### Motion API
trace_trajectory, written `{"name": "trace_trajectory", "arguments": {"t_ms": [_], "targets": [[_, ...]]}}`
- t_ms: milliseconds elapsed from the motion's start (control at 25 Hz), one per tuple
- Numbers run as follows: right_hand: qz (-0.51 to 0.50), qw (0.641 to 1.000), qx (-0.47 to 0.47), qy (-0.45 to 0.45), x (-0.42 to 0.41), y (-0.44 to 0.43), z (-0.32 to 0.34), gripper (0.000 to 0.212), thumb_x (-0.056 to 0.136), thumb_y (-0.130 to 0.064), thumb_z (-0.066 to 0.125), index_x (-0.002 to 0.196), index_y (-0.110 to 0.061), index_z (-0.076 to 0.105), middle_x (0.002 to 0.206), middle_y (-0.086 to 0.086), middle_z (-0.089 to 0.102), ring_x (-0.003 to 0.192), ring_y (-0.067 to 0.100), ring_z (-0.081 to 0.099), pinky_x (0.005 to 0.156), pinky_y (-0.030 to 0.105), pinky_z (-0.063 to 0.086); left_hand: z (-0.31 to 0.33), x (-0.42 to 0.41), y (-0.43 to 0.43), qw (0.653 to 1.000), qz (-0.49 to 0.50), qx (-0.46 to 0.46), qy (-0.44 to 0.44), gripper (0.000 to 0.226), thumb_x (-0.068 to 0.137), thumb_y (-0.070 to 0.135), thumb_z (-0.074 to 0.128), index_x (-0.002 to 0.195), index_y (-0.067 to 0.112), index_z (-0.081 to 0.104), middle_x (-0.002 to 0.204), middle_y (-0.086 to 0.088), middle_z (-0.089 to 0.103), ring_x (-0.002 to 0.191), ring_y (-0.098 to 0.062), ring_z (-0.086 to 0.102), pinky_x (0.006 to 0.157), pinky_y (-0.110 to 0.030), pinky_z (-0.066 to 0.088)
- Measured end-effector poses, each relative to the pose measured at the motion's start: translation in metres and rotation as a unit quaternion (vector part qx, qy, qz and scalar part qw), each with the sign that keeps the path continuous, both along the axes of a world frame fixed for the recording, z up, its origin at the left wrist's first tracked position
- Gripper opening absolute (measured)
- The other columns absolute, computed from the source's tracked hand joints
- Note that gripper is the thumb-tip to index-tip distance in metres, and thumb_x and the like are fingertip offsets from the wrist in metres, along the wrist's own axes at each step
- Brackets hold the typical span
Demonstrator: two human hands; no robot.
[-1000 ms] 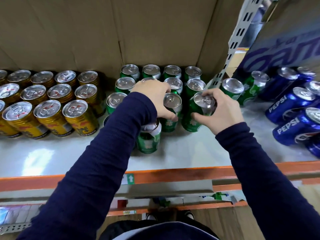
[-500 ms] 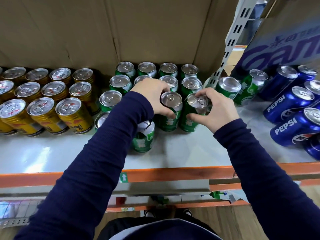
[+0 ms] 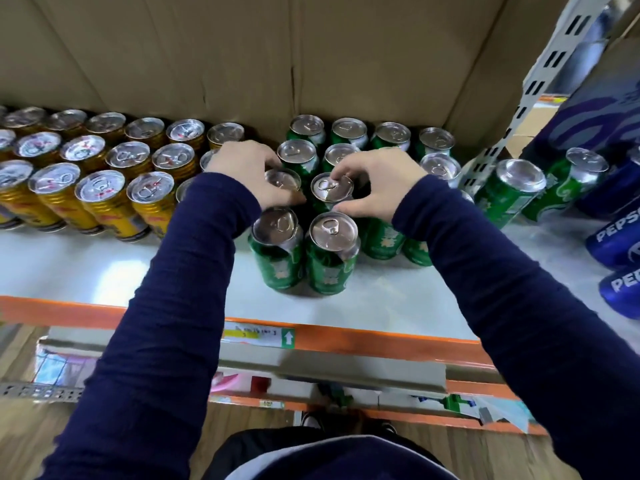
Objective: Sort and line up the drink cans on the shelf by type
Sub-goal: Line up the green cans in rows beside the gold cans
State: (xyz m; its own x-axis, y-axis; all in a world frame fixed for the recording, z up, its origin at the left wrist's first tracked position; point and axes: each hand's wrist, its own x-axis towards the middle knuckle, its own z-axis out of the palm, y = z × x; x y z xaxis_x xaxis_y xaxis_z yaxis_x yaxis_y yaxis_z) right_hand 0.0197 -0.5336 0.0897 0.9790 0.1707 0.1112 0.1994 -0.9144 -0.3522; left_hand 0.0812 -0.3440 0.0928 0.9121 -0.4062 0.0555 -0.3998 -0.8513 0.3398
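Shelf (image 3: 104, 271): pale glossy board with an orange front edge that bears a price label (image 3: 258, 336).
- Left of frame: gold cans (image 3: 100, 188), upright, in tight rows reaching the back.
- Centre: green cans (image 3: 329, 258), upright, clustered in rows, two standing foremost.
- Right of the slotted upright (image 3: 491, 161): two further green cans (image 3: 509, 192), side by side.
- Right edge of frame: blue Pepsi cans (image 3: 613, 233).

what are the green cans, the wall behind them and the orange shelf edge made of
The green cans: metal, probably aluminium; bare silvery lids with pull tabs, glossy printed sides. The wall behind: matte brown cardboard, by its creases and seam. The orange shelf edge: looks like painted metal, smooth; can't be sure.
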Motion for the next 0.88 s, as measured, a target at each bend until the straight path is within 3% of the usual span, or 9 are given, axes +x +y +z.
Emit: {"name": "trace_trajectory", "arguments": {"t_ms": [80, 240, 440, 560, 720, 800, 880], "targets": [[-0.018, 0.999, 0.039, -0.008, -0.001, 0.000, 0.000, 0.038, 0.068, -0.031, 0.078, 0.101, -0.015, 0.070, 0.094, 0.004, 0.070, 0.086, 0.017, 0.061, 0.082, 0.026, 0.046, 0.001, 0.000, 0.001, 0.999, 0.018, -0.029, -0.005, 0.047, 0.058, 0.051, 0.079, 0.091, 0.017, 0.073, 0.085, -0.008, 0.069, 0.085, -0.026, 0.061, 0.077, -0.035, 0.051], [-0.029, 0.998, 0.047, -0.019, 0.000, -0.003, 0.000, 0.031, 0.064, -0.033, 0.082, 0.087, -0.014, 0.075, 0.082, 0.005, 0.071, 0.077, 0.018, 0.063, 0.079, 0.032, 0.050, -0.002, 0.000, 0.000, 0.998, 0.022, -0.054, -0.002, 0.051, 0.056, 0.052, 0.080, 0.095, 0.019, 0.073, 0.087, -0.005, 0.070, 0.086, -0.023, 0.062, 0.080, -0.034, 0.051], [-0.037, 0.997, 0.068, -0.017, -0.006, -0.010, 0.000, 0.029, 0.062, -0.031, 0.084, 0.083, -0.013, 0.074, 0.081, 0.003, 0.071, 0.075, 0.015, 0.065, 0.073, 0.027, 0.052, 0.000, 0.000, -0.003, 0.998, 0.005, -0.064, 0.010, 0.059, 0.057, 0.052, 0.080, 0.104, 0.017, 0.070, 0.098, -0.001, 0.069, 0.091, -0.017, 0.060, 0.079, -0.027, 0.047], [-0.047, 0.996, 0.080, -0.017, -0.009, -0.014, -0.001, 0.029, 0.061, -0.030, 0.084, 0.083, -0.015, 0.075, 0.084, 0.001, 0.072, 0.078, 0.015, 0.066, 0.076, 0.029, 0.053, 0.000, -0.003, -0.007, 0.997, 0.003, -0.074, 0.016, 0.058, 0.059, 0.051, 0.080, 0.106, 0.018, 0.069, 0.098, 0.001, 0.068, 0.088, -0.013, 0.056, 0.075, -0.023, 0.040], [-0.031, 0.998, 0.056, -0.001, -0.009, -0.018, 0.004, 0.025, 0.069, -0.025, 0.080, 0.090, -0.014, 0.075, 0.092, 0.000, 0.070, 0.087, 0.016, 0.066, 0.081, 0.026, 0.050, 0.001, 0.000, -0.005, 0.996, -0.007, -0.076, 0.038, 0.061, 0.059, 0.053, 0.079, 0.108, 0.019, 0.066, 0.098, 0.002, 0.065, 0.091, -0.015, 0.058, 0.076, -0.025, 0.041], [-0.012, 0.997, 0.051, -0.056, -0.015, -0.013, 0.004, 0.022, 0.075, -0.024, 0.073, 0.094, -0.013, 0.074, 0.096, 0.003, 0.070, 0.091, 0.017, 0.063, 0.084, 0.024, 0.046, -0.001, -0.002, 0.004, 0.994, -0.011, -0.106, 0.036, 0.058, 0.065, 0.054, 0.075, 0.109, 0.019, 0.063, 0.098, 0.002, 0.063, 0.089, -0.015, 0.058, 0.076, -0.026, 0.044], [-0.013, 0.986, 0.077, -0.148, -0.029, 0.000, 0.002, 0.019, 0.079, -0.025, 0.067, 0.092, -0.012, 0.074, 0.089, 0.005, 0.069, 0.083, 0.016, 0.061, 0.077, 0.024, 0.045, -0.005, -0.009, 0.017, 0.993, -0.024, -0.112, -0.034, 0.052, 0.071, 0.064, 0.063, 0.100, 0.020, 0.063, 0.095, -0.001, 0.061, 0.086, -0.016, 0.057, 0.074, -0.027, 0.044]]}}
